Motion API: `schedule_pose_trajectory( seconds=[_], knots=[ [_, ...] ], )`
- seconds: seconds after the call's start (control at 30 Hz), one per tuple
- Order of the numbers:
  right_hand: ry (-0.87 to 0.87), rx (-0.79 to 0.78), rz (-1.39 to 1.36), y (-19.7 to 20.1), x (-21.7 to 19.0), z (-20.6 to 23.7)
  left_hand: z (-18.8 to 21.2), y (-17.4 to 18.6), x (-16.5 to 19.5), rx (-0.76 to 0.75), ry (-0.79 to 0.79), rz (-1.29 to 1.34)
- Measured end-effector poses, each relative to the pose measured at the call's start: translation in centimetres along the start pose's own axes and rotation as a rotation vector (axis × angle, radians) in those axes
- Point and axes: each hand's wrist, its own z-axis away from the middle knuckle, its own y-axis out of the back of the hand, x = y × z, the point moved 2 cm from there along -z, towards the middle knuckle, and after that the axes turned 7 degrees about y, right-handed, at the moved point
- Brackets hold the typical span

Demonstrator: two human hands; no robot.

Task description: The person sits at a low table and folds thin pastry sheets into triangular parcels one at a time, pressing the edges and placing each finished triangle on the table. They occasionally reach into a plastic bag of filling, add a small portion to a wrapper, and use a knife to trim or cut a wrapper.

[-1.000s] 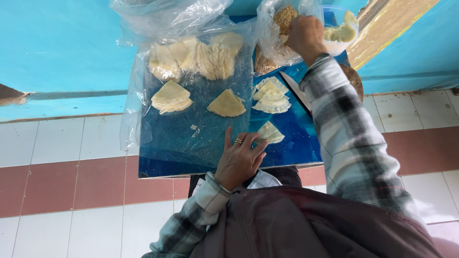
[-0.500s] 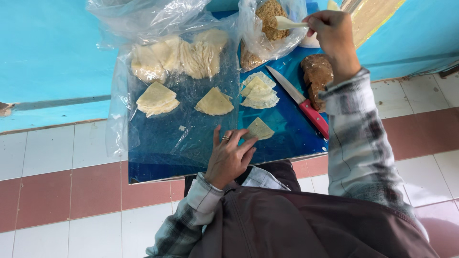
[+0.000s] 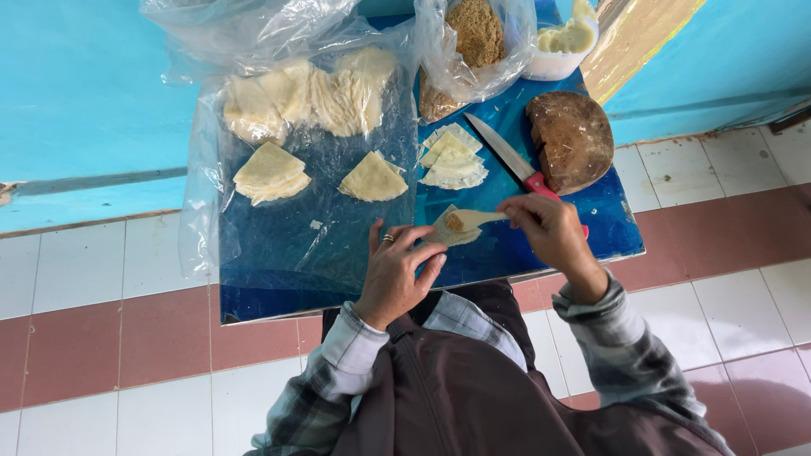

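On the blue worktop [image 3: 541, 245], the left hand [image 3: 395, 274] presses spread fingers, grip open, on a pale triangular dough wrapper [image 3: 448, 236]. The right hand [image 3: 549, 232] pinches a pale plastic spoon [image 3: 473, 219] of brown filling above that wrapper, near a red-handled knife [image 3: 507, 156].

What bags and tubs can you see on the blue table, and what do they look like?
Big clear plastic bag: back left, crumpled, spread open under pale folded wrappers.
Small clear bag: back middle, holds brown crumbly filling.
White tub: back right, round, holds pale yellow paste.
No labels, signs or screens show.
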Motion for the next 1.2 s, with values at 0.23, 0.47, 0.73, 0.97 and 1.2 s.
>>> schedule_pose_trajectory(
  seconds=[0.23,0.47,0.73,0.97,1.2],
  knots=[
    [0.455,0.045,0.383,0.8,-3.7,1.7,-0.3,0.2,-0.4,0.122,0.097,-0.135],
    [0.723,-0.011,0.639,1.4,-5.3,2.2,-1.0,0.3,0.4,0.102,0.131,-0.277],
    [0.749,-0.028,0.618,1.7,-5.0,2.3,-1.3,-0.2,0.0,0.110,0.158,-0.217],
    [0.402,0.172,0.301,1.0,-2.2,-1.4,-1.8,-0.4,-0.3,0.092,0.190,-0.187],
    [0.458,0.449,0.656,2.5,1.3,-16.2,-2.3,-0.8,0.5,0.066,0.220,-0.215]
  ],
)
